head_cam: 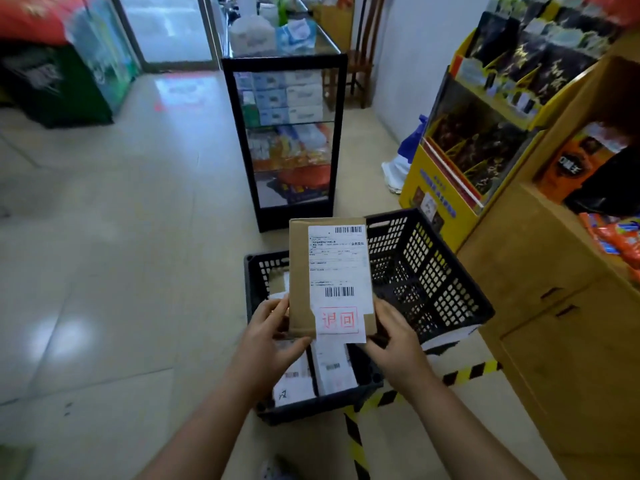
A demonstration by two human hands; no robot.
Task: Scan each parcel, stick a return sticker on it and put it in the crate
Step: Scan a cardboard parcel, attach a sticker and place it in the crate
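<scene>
Evidently the parcel (330, 277) is being carried flat-faced toward the camera so its label can be read: the cardboard box stands upright in the air, just past the middle of the view toward 6 o'clock, directly above the black crate (429, 271). Its white shipping label (337, 261) shows 2 barcodes, 1 at the top and 1 lower down. At the parcel's 6 o'clock edge sits the return sticker (340, 322), white with a red-framed stamp of 2 characters, overhanging the bottom of the box a little, so the sticking step looks done.

The left hand (277, 336) grips the parcel's lower corner at 7 o'clock, thumb across the front near the sticker's edge and fingers curled behind. The right hand (393, 336) holds the opposite corner at 5 o'clock, fingers wrapped round the side. Holding only the bottom corners keeps both barcodes and the sticker uncovered.

The crate sits on the tiled floor (121, 271), its far 2 o'clock side raised or tilted up, and 2 or more labelled parcels (332, 368) already lie inside at its 6 o'clock end. Judging from this, the parcel is about to be lowered into the open space behind them. A black-and-yellow tape line (467, 374) runs under the crate toward 3 o'clock, beside a wooden cabinet (554, 306).
</scene>
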